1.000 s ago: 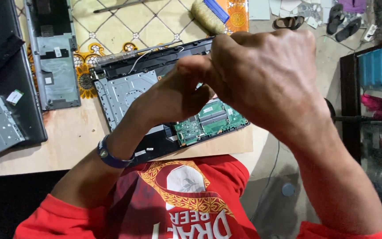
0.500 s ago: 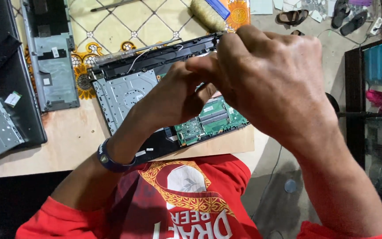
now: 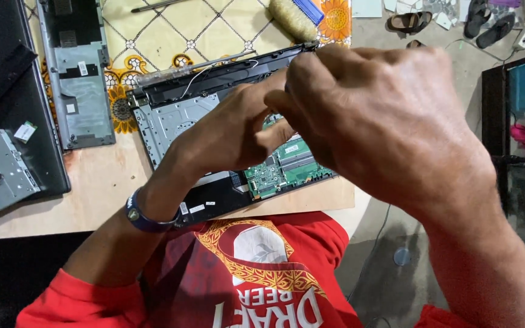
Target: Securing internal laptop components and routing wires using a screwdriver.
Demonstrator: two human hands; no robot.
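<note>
Laptop already opened, green board bare. Left hand and right hand pinch together above board; held item hidden. Reassembly pending.

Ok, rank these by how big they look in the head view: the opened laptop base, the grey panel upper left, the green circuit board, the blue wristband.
1. Opened laptop base, though hands cover much of it.
2. Grey panel.
3. Green circuit board, partly hidden, so unsure.
4. Blue wristband.
</note>
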